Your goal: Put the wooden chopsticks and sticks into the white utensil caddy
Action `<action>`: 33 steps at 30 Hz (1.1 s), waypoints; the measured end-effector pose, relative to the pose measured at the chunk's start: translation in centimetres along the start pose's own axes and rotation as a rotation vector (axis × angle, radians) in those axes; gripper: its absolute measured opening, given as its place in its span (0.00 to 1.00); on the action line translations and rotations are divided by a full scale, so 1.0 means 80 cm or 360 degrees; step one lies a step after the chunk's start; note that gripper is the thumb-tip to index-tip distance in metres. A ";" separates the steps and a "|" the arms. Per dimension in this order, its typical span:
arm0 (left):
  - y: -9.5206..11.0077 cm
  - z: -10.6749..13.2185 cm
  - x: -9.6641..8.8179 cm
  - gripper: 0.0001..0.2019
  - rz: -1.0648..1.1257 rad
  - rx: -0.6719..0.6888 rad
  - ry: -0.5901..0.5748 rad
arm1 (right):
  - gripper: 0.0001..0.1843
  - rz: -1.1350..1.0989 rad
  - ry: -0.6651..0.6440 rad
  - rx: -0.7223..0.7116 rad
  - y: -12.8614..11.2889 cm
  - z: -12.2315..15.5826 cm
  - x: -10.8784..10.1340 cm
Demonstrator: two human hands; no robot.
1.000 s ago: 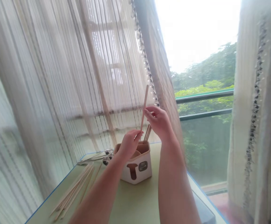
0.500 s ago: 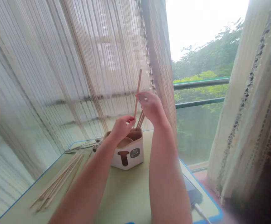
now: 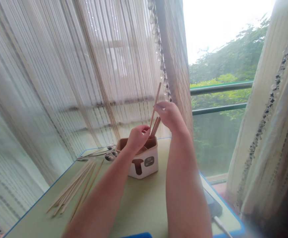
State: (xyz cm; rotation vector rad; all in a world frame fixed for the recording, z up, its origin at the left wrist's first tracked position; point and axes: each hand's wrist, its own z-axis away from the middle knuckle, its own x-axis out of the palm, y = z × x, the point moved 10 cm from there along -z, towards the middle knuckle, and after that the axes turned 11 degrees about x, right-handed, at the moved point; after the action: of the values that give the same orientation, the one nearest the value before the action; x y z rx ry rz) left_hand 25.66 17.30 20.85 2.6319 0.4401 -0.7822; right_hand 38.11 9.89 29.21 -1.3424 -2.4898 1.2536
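Note:
A white and brown holder (image 3: pixel 144 162) stands on the pale green table (image 3: pixel 144 205). My right hand (image 3: pixel 170 115) is closed on a wooden chopstick (image 3: pixel 157 96) held upright and slightly tilted, its lower end inside the holder. Two or three more chopsticks (image 3: pixel 155 127) lean in the holder just below that hand. My left hand (image 3: pixel 137 137) rests on the holder's rim with its fingers curled by the chopstick's lower part.
A bundle of loose chopsticks (image 3: pixel 75 186) lies on the table's left side. Metal spoons (image 3: pixel 101 153) lie behind the holder. A dark phone with a white cable (image 3: pixel 212 206) sits at the right edge. String curtains hang close behind; a railing and trees show outside.
The view shifted a little, and both hands with the chopstick stayed at the holder. The chopstick sits slightly lower and more tilted than half a second ago.

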 end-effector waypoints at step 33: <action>-0.024 0.009 0.023 0.11 0.0096 -0.0218 -0.0232 | 0.14 -0.0140 -0.0114 0.0301 0.052 -0.012 0.023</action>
State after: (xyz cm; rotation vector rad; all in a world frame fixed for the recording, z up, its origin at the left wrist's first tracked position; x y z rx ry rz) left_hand 26.04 19.04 18.77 2.4311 0.3591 -0.8845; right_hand 40.21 13.06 26.49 -1.1523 -2.3736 1.4982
